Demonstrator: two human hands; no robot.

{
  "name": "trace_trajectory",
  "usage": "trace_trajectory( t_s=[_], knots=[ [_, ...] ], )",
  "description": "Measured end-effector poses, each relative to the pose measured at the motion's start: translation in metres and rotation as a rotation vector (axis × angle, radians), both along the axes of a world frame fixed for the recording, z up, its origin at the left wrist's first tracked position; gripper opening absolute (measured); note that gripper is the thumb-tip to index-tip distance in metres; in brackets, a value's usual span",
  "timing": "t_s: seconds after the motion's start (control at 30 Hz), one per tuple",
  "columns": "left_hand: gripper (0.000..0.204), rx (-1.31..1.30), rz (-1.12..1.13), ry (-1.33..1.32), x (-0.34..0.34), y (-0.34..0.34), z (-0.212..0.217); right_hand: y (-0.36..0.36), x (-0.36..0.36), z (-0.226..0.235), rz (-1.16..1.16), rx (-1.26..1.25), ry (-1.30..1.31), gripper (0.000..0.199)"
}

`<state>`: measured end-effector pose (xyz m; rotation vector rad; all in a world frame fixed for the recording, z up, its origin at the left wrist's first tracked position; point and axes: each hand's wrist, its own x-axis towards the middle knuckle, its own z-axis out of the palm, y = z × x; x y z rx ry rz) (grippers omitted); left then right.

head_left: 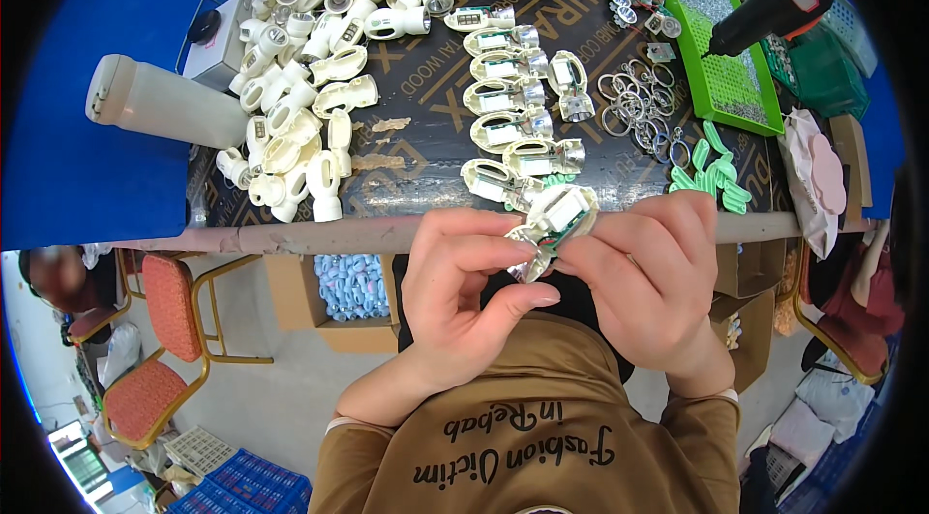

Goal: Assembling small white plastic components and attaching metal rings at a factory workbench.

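I am watching both hands working just off the near edge of the dark worktable (426, 117); the left hand (460, 296) and the right hand (653, 277) are pinching together on one half-built cream flashlight shell (556, 219), its circuit board showing, held over the lap just below that edge; open room is lying beneath the table, toward the cardboard box of blue parts (353, 287) and the orange chairs (164, 340); above the edge, a column of open shells (508, 117) is lying in the middle, a heap of finished cream flashlights (310, 49) to its left, key rings (639, 103) and green clips (711, 170) to its right; beyond those, a green tray of screws (735, 78) and a black electric screwdriver (774, 1) are sitting.
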<state>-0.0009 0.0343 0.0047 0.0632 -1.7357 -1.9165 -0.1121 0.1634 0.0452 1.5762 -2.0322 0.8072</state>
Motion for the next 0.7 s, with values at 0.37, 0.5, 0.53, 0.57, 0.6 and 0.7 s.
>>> trace_trajectory(
  t_s=[0.37,0.5,0.53,0.57,0.6,0.7],
  knots=[
    [0.027,0.248,-0.011,0.004,-0.001,-0.013,-0.010,-0.010,0.000,-0.042,-0.018,-0.154,0.239,0.037],
    [0.027,0.248,0.054,0.033,0.011,-0.027,-0.012,-0.021,-0.009,-0.015,0.090,-0.063,-0.034,0.031],
    [0.027,0.236,0.072,0.045,0.015,-0.031,-0.013,-0.030,-0.017,-0.008,0.108,-0.070,-0.101,0.026],
    [0.027,0.232,0.093,0.033,0.021,-0.036,-0.017,-0.044,-0.026,-0.006,0.131,-0.080,-0.173,0.021],
    [0.027,0.223,0.099,0.036,0.026,-0.040,-0.019,-0.063,-0.035,-0.005,0.186,-0.061,-0.201,0.012],
    [0.024,0.255,0.084,0.027,0.037,-0.049,-0.025,-0.123,-0.057,-0.020,0.351,0.138,-0.141,0.009]
  ],
)
